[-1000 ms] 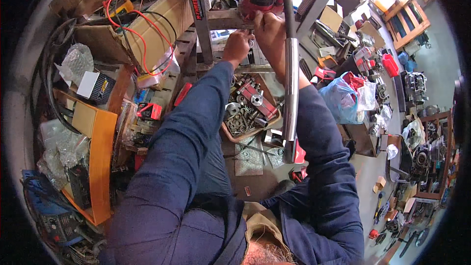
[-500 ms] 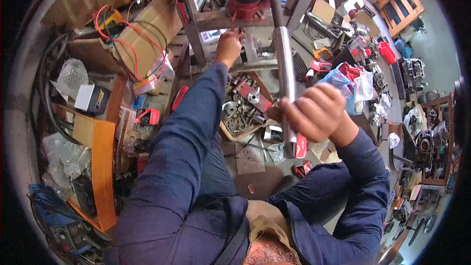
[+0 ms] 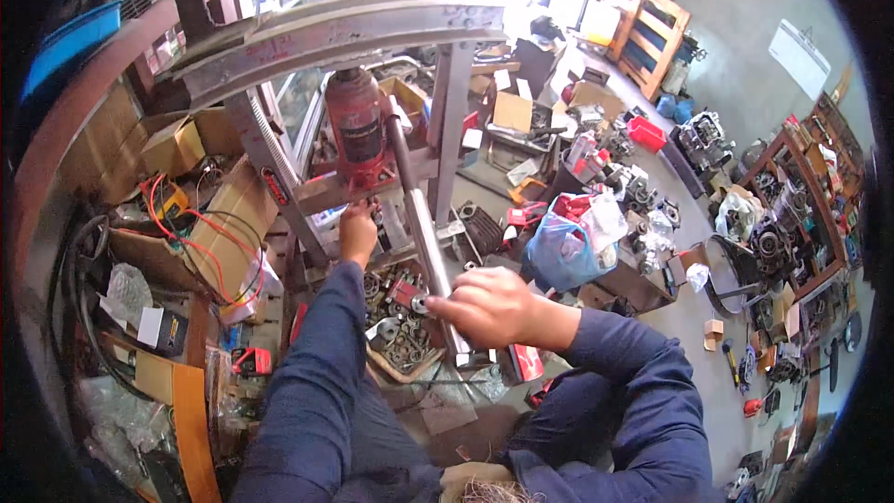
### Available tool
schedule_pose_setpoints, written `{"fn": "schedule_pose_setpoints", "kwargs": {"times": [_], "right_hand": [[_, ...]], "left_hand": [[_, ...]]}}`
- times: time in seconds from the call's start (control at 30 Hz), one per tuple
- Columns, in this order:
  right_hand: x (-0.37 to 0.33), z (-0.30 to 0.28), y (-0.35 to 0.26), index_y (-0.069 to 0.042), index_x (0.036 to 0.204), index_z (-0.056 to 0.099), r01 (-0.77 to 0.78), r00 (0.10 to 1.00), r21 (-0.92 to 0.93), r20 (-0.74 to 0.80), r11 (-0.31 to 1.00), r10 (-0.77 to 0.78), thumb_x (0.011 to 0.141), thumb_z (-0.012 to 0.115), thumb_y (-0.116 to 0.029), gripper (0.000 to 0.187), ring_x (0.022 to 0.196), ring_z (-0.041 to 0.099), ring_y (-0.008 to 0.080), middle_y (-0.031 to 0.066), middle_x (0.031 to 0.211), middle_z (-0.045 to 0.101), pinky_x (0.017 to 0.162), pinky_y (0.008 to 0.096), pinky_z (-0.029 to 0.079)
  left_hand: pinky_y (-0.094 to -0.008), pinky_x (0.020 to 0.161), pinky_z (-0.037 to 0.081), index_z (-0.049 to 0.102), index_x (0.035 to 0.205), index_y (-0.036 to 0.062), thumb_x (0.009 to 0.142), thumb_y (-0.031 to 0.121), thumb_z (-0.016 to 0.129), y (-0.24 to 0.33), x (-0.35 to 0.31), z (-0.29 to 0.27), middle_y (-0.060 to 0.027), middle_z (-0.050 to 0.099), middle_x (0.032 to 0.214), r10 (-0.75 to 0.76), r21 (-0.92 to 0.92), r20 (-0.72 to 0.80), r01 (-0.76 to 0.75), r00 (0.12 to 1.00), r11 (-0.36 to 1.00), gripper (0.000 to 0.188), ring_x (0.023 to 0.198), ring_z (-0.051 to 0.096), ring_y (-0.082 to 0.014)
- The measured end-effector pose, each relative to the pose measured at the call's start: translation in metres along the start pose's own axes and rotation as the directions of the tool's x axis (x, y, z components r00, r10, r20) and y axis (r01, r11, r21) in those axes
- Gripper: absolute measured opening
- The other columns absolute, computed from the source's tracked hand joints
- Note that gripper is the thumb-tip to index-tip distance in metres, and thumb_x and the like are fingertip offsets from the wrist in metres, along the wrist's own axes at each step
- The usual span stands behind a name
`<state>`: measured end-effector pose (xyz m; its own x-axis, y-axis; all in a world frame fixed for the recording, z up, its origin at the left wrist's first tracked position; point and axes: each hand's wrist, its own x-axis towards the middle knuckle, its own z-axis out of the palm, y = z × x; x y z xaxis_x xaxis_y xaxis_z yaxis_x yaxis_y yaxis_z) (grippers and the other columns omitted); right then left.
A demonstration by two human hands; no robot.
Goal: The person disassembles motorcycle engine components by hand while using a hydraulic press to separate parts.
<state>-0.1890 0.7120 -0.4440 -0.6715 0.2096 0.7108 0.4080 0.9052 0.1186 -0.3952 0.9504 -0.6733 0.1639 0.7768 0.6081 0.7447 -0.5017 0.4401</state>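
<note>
So the main thing here is a red bottle jack (image 3: pixel 357 135), upright on the crossbar (image 3: pixel 321 191) of a grey metal frame, with the frame's heavy top beam (image 3: pixel 345 35) running just above it. A long handle (image 3: pixel 428 247) comes off the jack's right side and slopes down toward the person, dark and thin up top, shiny steel tube lower down

Right hand (image 3: pixel 489 309) is closed in a fist around that tube, near its low end – fingers wrapped over it, proper grip. Left hand (image 3: pixel 358 228) is up just below the crossbar, under the jack, fingers mostly curled in. Can't tell if it's got hold of something there, the fingertips are too small and blurry to say

Under the handle, between the knees, there's a tray (image 3: pixel 402 378) full of loose metal bits, rings and washers by the look of it, plus a red part (image 3: pixel 402 293) in the pile. Off to the left sits a cardboard box (image 3: pixel 223 237) with a red cable (image 3: pixel 156 208) looping over it. On the right there's a blue plastic bag (image 3: pixel 559 256) stuffed with things, a red bin (image 3: pixel 646 133) further back – and a wooden pallet (image 3: pixel 663 28) leaning up near the wall
</note>
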Motion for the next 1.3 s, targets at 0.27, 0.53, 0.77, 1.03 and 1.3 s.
{"fn": "schedule_pose_setpoints", "kwargs": {"times": [0.27, 0.53, 0.77, 1.03, 1.3], "right_hand": [[0.040, -0.047, 0.018, 0.001, 0.108, 0.061, -0.188, 0.960, 0.006, -0.209, 0.982, 0.185, 0.080, 0.071, -0.015, 0.034, 0.070, 0.059, 0.0219, 0.0081, 0.078, 0.058, 0.057, 0.0337, 0.047], [0.051, -0.049, -0.003, -0.005, 0.099, 0.063, -0.359, 0.918, -0.121, 0.130, 0.925, 0.374, 0.076, 0.071, -0.017, 0.027, 0.069, 0.058, 0.0168, 0.0034, 0.076, 0.057, 0.058, 0.0290, 0.047], [0.030, -0.027, 0.009, -0.002, 0.104, 0.060, -0.236, 0.969, -0.091, -0.093, 0.967, 0.228, 0.075, 0.070, -0.008, 0.031, 0.062, 0.058, 0.0178, 0.0064, 0.077, 0.059, 0.057, 0.0282, 0.048], [0.064, -0.045, 0.010, -0.005, 0.097, 0.062, -0.405, 0.761, 0.034, -0.541, 0.914, 0.358, 0.075, 0.078, -0.013, 0.028, 0.060, 0.056, 0.0130, 0.0044, 0.077, 0.062, 0.056, 0.0274, 0.045], [-0.023, 0.010, -0.018, -0.011, 0.090, 0.066, -0.128, 0.985, -0.008, 0.119, 0.992, 0.128, 0.067, 0.076, -0.014, 0.025, 0.057, 0.056, 0.0191, 0.0032, 0.066, 0.053, 0.054, 0.0319, 0.047]], "left_hand": [[-0.0439, 0.080, 0.049, 0.067, 0.089, 0.0038, 0.079, 0.000, 0.051, -0.007, -0.003, -0.001, -0.0163, 0.066, 0.092, -0.118, -0.318, 0.013, 0.116, 0.993, 0.941, 0.019, 0.090, 0.061, -0.0348], [-0.0464, 0.079, 0.047, 0.067, 0.089, 0.0042, 0.075, -0.001, 0.050, -0.012, -0.003, -0.010, -0.0169, 0.065, 0.089, 0.012, -0.129, -0.081, -0.023, 0.997, 0.991, 0.022, 0.090, 0.060, -0.0367], [-0.0451, 0.082, 0.048, 0.067, 0.087, 0.0050, 0.075, 0.001, 0.051, -0.013, -0.003, -0.004, -0.0158, 0.065, 0.091, 0.006, -0.064, -0.052, -0.009, 0.999, 0.998, 0.020, 0.092, 0.060, -0.0355], [-0.0424, 0.084, 0.048, 0.068, 0.093, 0.0051, 0.075, -0.003, 0.050, -0.005, -0.004, -0.012, -0.0160, 0.066, 0.095, -0.103, -0.180, -0.016, 0.098, 0.995, 0.979, 0.027, 0.093, 0.060, -0.0341], [-0.0440, 0.080, 0.048, 0.067, 0.086, 0.0045, 0.078, 0.003, 0.052, -0.005, -0.001, 0.010, -0.0137, 0.066, 0.091, -0.016, -0.079, -0.081, 0.009, 0.997, 0.997, 0.017, 0.091, 0.060, -0.0339]]}}
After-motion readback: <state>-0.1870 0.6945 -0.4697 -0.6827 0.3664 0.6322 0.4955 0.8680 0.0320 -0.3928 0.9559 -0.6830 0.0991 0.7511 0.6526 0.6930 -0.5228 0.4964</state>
